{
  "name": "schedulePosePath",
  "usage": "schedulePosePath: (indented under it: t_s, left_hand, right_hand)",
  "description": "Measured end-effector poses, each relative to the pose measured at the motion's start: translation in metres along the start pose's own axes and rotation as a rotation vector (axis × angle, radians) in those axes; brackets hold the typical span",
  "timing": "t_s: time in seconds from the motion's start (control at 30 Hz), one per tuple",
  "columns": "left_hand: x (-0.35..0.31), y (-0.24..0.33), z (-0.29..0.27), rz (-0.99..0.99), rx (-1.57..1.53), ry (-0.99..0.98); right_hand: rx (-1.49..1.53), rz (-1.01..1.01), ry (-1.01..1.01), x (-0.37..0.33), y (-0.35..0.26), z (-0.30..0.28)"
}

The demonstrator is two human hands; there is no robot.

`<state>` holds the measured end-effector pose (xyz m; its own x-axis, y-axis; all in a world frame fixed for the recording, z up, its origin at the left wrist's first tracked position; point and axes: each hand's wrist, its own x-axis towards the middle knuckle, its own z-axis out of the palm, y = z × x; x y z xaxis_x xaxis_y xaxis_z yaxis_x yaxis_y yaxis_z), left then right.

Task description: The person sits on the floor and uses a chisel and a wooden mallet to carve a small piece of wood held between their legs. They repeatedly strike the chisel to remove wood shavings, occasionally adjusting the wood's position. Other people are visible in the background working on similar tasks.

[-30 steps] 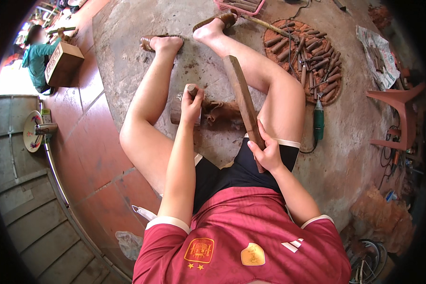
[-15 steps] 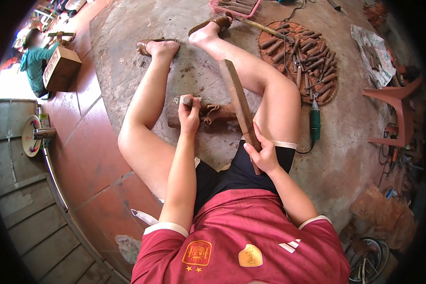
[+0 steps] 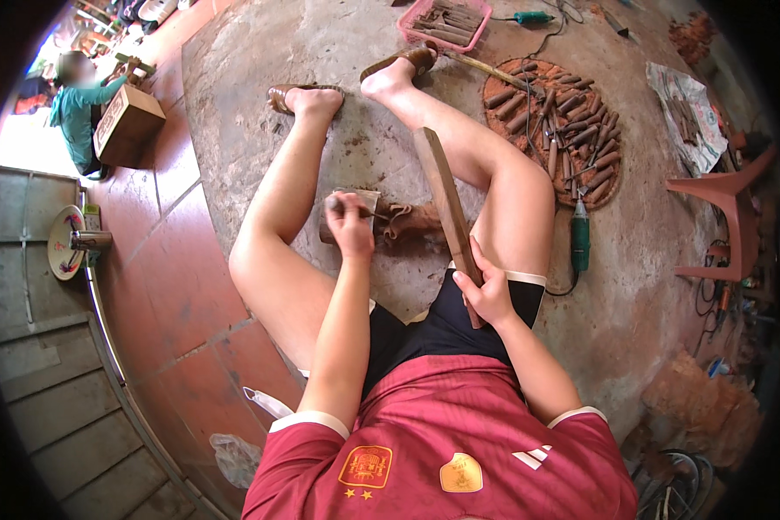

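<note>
My left hand, slightly blurred, is closed round a wooden-handled chisel; the blade is hidden. It is over the left end of a dark brown carved wood block lying on the floor between my legs. A pale patch shows on the block beside my fingers. In my right hand is a long, squared wooden bar, gripped near its lower end. The bar slants up and away, its far end in the air right of the block.
On the right, a round tray holds many wooden-handled tools in reddish sawdust. A green power tool with a cord lies beside it. Farther off are a pink basket and a red-brown plastic stool. A person sits by a wooden box.
My left hand has tilted and blurred, with the chisel's handle end now leaning left. The whole view has shifted slightly; my right hand keeps its hold on the bar.
</note>
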<state>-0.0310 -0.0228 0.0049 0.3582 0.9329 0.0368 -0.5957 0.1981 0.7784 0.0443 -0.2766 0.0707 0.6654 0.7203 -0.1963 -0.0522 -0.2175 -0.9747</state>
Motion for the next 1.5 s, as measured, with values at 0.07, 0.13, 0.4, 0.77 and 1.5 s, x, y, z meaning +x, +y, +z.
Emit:
schedulePosePath:
  t_s: [0.07, 0.13, 0.4, 0.77, 1.5]
  left_hand:
    - [0.008, 0.025, 0.011, 0.052, -0.127, 0.027]
    - [0.017, 0.042, 0.006, 0.152, -0.05, -0.049]
    - [0.009, 0.046, -0.002, 0.113, 0.215, -0.1]
    - [-0.029, 0.082, 0.015, 0.318, 0.924, -0.376]
    - [-0.034, 0.09, 0.019, 0.616, 0.877, -0.272]
  right_hand:
    - [0.017, 0.02, 0.002, -0.001, -0.001, 0.0]
    - [0.035, 0.036, -0.01, -0.001, -0.003, 0.001]
    - [0.01, 0.004, -0.011, 0.001, -0.002, 0.003]
    - [0.142, 0.059, -0.143, -0.016, -0.036, 0.004]
    - [-0.513, 0.109, 0.69, -0.185, 0.087, -0.119]
